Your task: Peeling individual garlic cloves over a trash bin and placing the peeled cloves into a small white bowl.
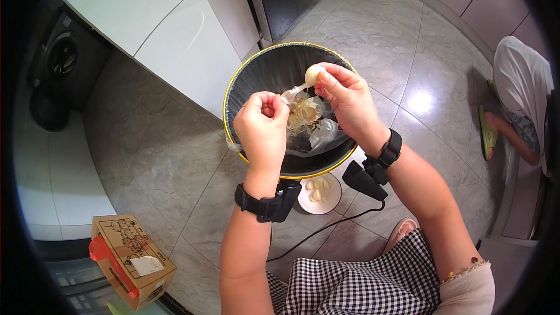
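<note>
Both hands are over a round black waste bin [258,70] with a yellow rim and a plastic liner. My right hand [348,96] pinches a pale garlic clove [313,75] between thumb and fingertips. My left hand [264,124], to its left, has its fingertips closed on a strip of garlic skin [294,92] that stretches towards the clove. Garlic peelings [302,113] and a crumpled clear plastic bag [324,134] lie inside the bin. Just below the bin, a white bowl [311,208] on the floor holds several peeled garlic cloves [317,195].
A black cable [321,229] runs from the right wrist device. At lower left stands a cardboard box [131,245] with a red plastic handle. White cabinets [175,43] border the bin's upper left. Another person in green slippers [487,133] is at the right.
</note>
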The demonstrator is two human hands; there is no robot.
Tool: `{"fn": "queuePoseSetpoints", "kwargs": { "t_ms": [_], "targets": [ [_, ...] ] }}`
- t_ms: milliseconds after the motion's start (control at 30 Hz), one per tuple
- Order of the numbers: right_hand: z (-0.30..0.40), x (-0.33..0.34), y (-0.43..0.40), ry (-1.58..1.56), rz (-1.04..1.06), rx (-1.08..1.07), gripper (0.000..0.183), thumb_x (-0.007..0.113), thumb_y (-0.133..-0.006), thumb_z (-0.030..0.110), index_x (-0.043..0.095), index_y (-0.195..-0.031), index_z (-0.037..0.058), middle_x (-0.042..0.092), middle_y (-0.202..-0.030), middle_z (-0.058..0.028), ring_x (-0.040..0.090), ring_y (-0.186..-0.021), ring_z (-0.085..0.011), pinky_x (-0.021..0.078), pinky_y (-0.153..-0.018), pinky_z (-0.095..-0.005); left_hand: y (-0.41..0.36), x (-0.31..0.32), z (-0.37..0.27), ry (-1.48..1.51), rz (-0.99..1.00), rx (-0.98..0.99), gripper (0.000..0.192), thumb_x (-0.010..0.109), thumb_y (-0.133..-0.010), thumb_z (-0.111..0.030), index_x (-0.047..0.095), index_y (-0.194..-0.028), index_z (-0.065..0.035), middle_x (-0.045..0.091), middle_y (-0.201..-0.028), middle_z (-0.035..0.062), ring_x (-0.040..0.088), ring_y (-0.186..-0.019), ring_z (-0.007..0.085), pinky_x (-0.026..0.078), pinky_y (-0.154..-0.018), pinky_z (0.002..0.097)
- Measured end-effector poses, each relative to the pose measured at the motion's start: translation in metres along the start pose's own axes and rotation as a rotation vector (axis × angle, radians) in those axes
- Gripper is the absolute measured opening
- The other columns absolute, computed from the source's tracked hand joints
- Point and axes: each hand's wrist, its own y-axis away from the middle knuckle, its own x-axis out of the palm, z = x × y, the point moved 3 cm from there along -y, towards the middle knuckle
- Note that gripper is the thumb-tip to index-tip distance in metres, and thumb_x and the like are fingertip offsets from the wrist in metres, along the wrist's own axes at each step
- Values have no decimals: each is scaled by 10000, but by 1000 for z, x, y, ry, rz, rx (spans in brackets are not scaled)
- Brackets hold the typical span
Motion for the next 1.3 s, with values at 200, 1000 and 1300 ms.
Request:
{"fn": "queuePoseSetpoints", "kwargs": {
  "t_ms": [200, 1000, 1300],
  "targets": [
    [1, -2, -1, -230, 40, 75, 191, 542, -838, 126, 548, -957, -23, 593, -877, -86, 574, -757, -121, 482, -724, -231, -1, -3, 2, -42, 46, -74, 53, 597, -752, -22, 587, -729, 24, 545, -596, -22, 472, -516, 20, 395, -494, 160],
    [1, 9, 8, 235, 114, 113, 296, 606, -781, 60, 546, -1055, -33, 614, -896, -73, 572, -793, -100, 471, -714, -220, 6, 2, -13, -226, 181, 389, 41, 596, -712, 7, 598, -737, 40, 579, -639, 66, 505, -527, 86, 418, -501, 212],
    [-1, 15, 10, 412, 196, 42, 265, 544, -827, 76, 536, -1074, -20, 584, -799, -18, 541, -710, -61, 465, -667, -208, 3, -3, 0, -17, 64, 119, 52, 566, -749, 2, 584, -713, 36, 576, -626, 34, 502, -531, 59, 408, -506, 193]
  ]
}}
